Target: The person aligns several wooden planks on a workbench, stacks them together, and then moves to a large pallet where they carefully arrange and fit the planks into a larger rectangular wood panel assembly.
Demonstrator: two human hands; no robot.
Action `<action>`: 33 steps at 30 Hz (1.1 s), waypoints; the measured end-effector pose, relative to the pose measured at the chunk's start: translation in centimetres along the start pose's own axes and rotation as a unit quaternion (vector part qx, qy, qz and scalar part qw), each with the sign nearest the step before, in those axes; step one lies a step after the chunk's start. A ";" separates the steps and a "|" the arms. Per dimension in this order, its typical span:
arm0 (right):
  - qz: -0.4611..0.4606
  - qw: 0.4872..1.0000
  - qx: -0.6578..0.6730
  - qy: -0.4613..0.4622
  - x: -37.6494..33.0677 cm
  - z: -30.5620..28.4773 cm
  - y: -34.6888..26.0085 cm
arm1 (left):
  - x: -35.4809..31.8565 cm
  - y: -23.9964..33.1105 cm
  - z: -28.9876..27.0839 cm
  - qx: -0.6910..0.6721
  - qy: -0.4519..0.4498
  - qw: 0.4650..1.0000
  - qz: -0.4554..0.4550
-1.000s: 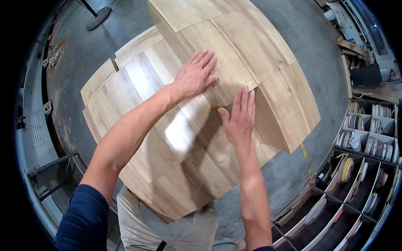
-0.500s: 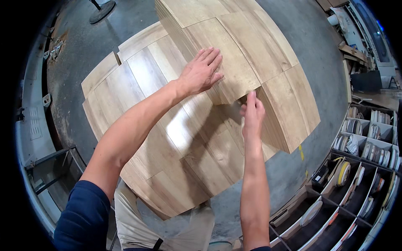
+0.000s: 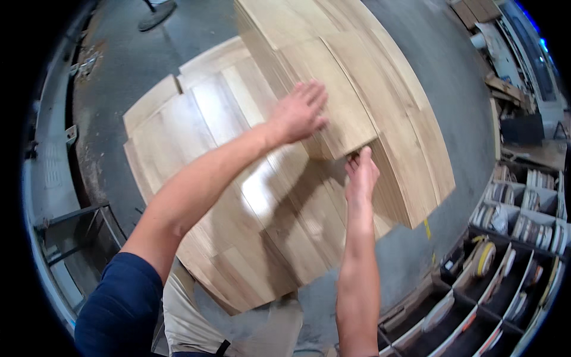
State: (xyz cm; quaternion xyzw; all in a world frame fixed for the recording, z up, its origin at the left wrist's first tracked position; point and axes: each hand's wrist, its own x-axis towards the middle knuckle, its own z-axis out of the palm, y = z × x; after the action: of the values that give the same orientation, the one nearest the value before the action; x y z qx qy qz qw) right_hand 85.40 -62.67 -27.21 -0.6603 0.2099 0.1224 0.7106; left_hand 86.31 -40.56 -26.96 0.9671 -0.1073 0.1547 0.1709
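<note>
Wood-grain board stack point(image 3: 372, 89): one o'clock in our view | our left hand point(image 3: 299, 113): twelve o'clock, outstretched over the stack's edge, gripping nothing | our right hand point(image 3: 361, 172): three o'clock, fingers curled at a stack corner, grip we cannot tell

Open room over lower boards point(image 3: 282, 238) nearby, taller board stack point(image 3: 380, 98) blocking beyond

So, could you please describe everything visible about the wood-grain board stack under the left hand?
The wood-grain board stack is pale brown and flat on top, with layers showing along its left side. It rises above lower boards. The left hand lies over its left edge; the right hand is at its near end.
</note>
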 end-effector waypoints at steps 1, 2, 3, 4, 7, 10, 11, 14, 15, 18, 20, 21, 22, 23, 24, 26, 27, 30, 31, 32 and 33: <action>-0.008 1.000 -0.025 -0.009 -0.4 0.7 -0.4 | 0.1 0.0 -0.1 -0.018 -0.005 1.000 -0.001; -0.018 0.998 -0.051 -0.013 -0.6 0.8 -0.7 | 0.6 0.4 -0.5 -0.031 -0.027 0.999 0.002; -0.008 0.999 -0.040 -0.018 0.0 0.7 -0.2 | 0.9 0.5 -0.8 -0.022 -0.023 0.999 -0.007; -0.001 0.999 -0.030 -0.019 0.5 0.4 0.2 | 1.5 0.6 -1.1 -0.017 -0.017 1.000 -0.012; 0.019 0.998 -0.042 -0.031 0.2 1.9 0.4 | 4.0 -3.4 -1.9 0.065 0.023 0.990 -0.121; 0.015 0.999 -0.043 -0.024 -0.2 3.4 -0.3 | 6.3 -6.8 -3.0 0.057 -0.015 0.982 -0.179; 0.016 1.000 -0.018 -0.013 -0.5 4.1 -0.6 | 6.6 -7.5 -3.0 0.058 -0.029 0.981 -0.183; 0.014 1.000 0.022 0.008 -0.1 4.4 -0.5 | 6.7 -7.9 -2.4 0.052 -0.054 0.984 -0.165; 0.010 0.999 0.037 0.017 0.1 4.4 -0.3 | 6.9 -7.9 -2.3 0.051 -0.055 0.984 -0.163; 0.019 0.997 0.059 0.036 -0.5 5.3 -1.0 | 6.6 -8.1 -1.9 0.051 -0.051 0.983 -0.171; 0.022 0.997 0.067 0.043 -0.5 5.3 -0.9 | 6.7 -8.2 -1.8 0.055 -0.041 0.984 -0.164; 0.025 0.996 0.075 0.050 -0.4 5.3 -0.8 | 6.7 -8.2 -1.6 0.054 -0.042 0.984 -0.164; 0.026 0.996 0.074 0.050 -0.6 5.5 -0.9 | 6.5 -8.4 -1.3 0.022 0.025 0.981 -0.191; 0.027 0.994 0.092 0.060 -0.8 5.6 -1.0 | 6.3 -8.5 -0.9 -0.010 0.091 0.972 -0.218; 0.028 0.991 0.109 0.070 -0.9 5.6 -1.0 | 6.4 -8.9 -0.5 -0.012 0.090 0.972 -0.218; 0.023 0.993 0.108 0.041 -0.9 5.8 -0.8 | 6.0 -11.0 0.1 -0.375 0.197 0.800 -0.425; 0.016 0.994 0.109 0.017 -0.9 5.9 -0.6 | 5.8 -12.0 0.6 -0.372 0.200 0.798 -0.430; -0.010 0.992 0.119 -0.033 -0.8 5.6 -0.4 | 6.6 -11.6 2.1 -0.714 0.189 0.578 -0.349; -0.009 0.993 0.116 -0.012 -0.6 4.7 -0.8 | 8.1 -8.5 1.1 -0.732 0.185 0.550 -0.358; 0.009 0.994 0.111 0.000 -1.2 5.4 -1.6 | 8.0 -7.6 0.2 -0.738 0.200 0.526 -0.372; 0.026 0.994 0.106 0.012 -1.5 5.8 -1.8 | 7.6 -8.7 1.5 -0.737 0.202 0.523 -0.379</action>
State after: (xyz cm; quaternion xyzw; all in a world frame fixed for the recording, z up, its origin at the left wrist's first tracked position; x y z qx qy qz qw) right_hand 85.71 -56.94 -24.67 -0.5772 0.2471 0.1099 0.7705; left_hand 96.05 -34.31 -28.30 0.3893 0.2307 0.1321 0.8819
